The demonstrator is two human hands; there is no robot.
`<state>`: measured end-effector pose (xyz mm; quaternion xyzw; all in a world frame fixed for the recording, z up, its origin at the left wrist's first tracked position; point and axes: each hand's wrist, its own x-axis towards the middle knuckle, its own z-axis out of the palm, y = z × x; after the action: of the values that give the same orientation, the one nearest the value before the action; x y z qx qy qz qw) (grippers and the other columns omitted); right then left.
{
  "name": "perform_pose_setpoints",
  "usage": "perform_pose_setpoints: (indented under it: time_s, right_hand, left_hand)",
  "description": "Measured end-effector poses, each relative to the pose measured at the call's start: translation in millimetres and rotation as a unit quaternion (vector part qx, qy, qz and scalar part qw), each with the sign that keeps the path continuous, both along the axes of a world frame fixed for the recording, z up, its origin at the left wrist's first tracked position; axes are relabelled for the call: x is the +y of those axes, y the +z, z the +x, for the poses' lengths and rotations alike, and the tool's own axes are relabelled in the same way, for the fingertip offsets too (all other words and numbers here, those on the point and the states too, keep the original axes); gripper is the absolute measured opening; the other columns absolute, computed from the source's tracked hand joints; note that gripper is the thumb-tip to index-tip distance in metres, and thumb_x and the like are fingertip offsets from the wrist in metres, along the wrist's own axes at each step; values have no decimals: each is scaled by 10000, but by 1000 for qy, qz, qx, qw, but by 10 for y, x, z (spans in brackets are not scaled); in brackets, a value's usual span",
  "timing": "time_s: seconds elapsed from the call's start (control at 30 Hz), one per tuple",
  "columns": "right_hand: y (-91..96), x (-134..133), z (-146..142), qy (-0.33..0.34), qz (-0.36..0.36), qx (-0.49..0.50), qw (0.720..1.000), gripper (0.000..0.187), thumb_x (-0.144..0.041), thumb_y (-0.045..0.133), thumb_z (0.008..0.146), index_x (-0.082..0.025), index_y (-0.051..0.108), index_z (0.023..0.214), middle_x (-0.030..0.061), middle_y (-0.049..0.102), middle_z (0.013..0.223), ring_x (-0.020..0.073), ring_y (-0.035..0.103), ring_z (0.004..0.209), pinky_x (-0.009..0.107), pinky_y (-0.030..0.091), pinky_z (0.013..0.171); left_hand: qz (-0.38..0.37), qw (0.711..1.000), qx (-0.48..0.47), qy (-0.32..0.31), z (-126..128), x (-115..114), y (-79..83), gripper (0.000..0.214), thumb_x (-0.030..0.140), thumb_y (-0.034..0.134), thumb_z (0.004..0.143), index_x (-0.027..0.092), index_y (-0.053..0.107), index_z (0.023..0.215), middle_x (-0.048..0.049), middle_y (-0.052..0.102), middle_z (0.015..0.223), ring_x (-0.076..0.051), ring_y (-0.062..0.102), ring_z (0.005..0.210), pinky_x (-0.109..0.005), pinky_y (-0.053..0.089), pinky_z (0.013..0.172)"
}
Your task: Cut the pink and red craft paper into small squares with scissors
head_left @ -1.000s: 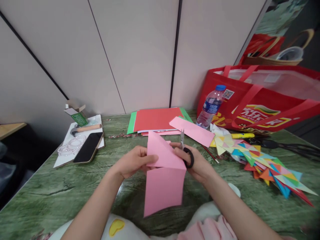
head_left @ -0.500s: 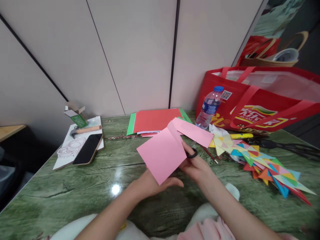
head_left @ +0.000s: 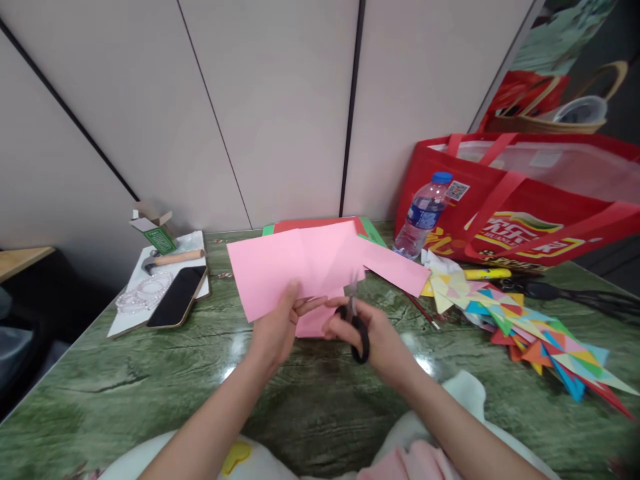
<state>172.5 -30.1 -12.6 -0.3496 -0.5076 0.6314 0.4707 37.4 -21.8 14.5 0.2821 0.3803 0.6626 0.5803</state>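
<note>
My left hand (head_left: pixel 277 327) is closed on a sheet of pink paper (head_left: pixel 267 270), its thumb lying over the lower edge. A fold line runs down the sheet, which is raised above the table. In my right hand (head_left: pixel 375 337) are scissors (head_left: pixel 361 341) with black handles, their blades pointing up and away beside the paper's right part. Below the raised sheet, more pink paper (head_left: pixel 315 323) shows between my hands. A pink strip (head_left: pixel 397 267) lies on the table to the right, in front of a water bottle (head_left: pixel 421 217).
Red and green sheets (head_left: pixel 370 230) lie by the wall. On the right stand a red bag (head_left: pixel 500 200) and a multicoloured folded-paper piece (head_left: pixel 540 333). To the left are a phone (head_left: pixel 177 297), a hammer (head_left: pixel 177 258), a beaded string (head_left: pixel 145 293) and a small green box (head_left: pixel 157 233).
The pink sheet was a folded square and is now opened out wider, shifted left. My right hand has turned, and the scissors now point upward with their blades in sight.
</note>
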Motion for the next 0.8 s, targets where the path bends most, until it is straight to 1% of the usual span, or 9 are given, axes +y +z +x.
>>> perform_pose_setpoints:
  time_s: [0.03, 0.1, 0.17, 0.23, 0.37, 0.53, 0.67, 0.73, 0.8]
  right_hand:
    - [19, -37, -15, 55, -2, -17, 998, 393, -358, 740, 598, -176, 536, 880, -19, 611, 644, 124, 554, 583, 248, 423, 573]
    - [59, -108, -40, 120, -18, -20, 992, 420, -366, 752, 577, -188, 507, 868, -22, 610, 670, 111, 532, 579, 232, 402, 552]
    - [89, -159, -56, 156, -32, -21, 987, 405, -366, 756, 569, -188, 499, 826, -13, 616, 701, 109, 526, 596, 231, 399, 564]
    - [104, -180, -59, 176, -43, -24, 983, 384, -368, 751, 574, -178, 519, 812, -3, 613, 717, 113, 524, 617, 237, 400, 587]
    - [109, -164, -51, 167, -54, -25, 984, 404, -405, 734, 586, -161, 558, 855, -9, 574, 697, 102, 482, 597, 225, 371, 565]
    - [140, -150, -50, 145, -51, -26, 988, 460, -465, 757, 513, -169, 553, 801, -35, 504, 652, 98, 436, 577, 218, 345, 544]
    - [166, -152, -56, 147, -50, -28, 987, 466, -489, 743, 522, -173, 538, 796, -40, 475, 651, 96, 407, 569, 218, 323, 541]
    - [172, -148, -59, 145, -43, -25, 988, 449, -483, 737, 539, -170, 538, 792, -40, 468, 653, 95, 397, 572, 215, 312, 536]
    - [173, -143, -61, 144, -39, -16, 989, 437, -470, 738, 548, -167, 536, 789, -37, 470, 663, 96, 400, 585, 213, 314, 543]
  left_hand:
    - [0, 1000, -8, 7, -18, 9, 12, 358, 251, 701, 633, 147, 587, 957, -12, 655, 743, -184, 650, 680, -386, 522, 745]
    - [12, 1000, -15, 16, -41, 19, 24, 374, 259, 699, 640, 149, 584, 979, -28, 673, 789, -193, 656, 710, -417, 505, 793]
    - [30, 999, -15, 20, -49, 20, 29, 392, 268, 689, 656, 155, 576, 1013, -51, 681, 869, -195, 654, 744, -440, 489, 823]
    - [39, 999, -16, 23, -42, 15, 36, 417, 258, 686, 660, 166, 562, 1047, -65, 673, 943, -204, 646, 801, -449, 485, 832]
    - [46, 999, -14, 14, -7, -14, 52, 457, 211, 678, 666, 191, 532, 1099, -67, 651, 1021, -221, 619, 905, -454, 484, 840]
    - [38, 999, 7, 12, 21, -52, 28, 445, 225, 670, 670, 185, 543, 1095, -64, 661, 993, -226, 614, 924, -437, 472, 856]
    - [-15, 998, 62, 22, 6, -80, -84, 334, 316, 652, 685, 162, 603, 978, -80, 685, 918, -222, 641, 852, -375, 485, 823]
    - [-45, 994, 98, 29, -1, -92, -149, 310, 351, 662, 666, 151, 629, 901, -88, 696, 852, -224, 653, 789, -362, 489, 794]
    - [-51, 990, 117, 51, -1, -101, -196, 294, 353, 689, 632, 146, 646, 836, -89, 700, 777, -232, 656, 754, -360, 488, 778]
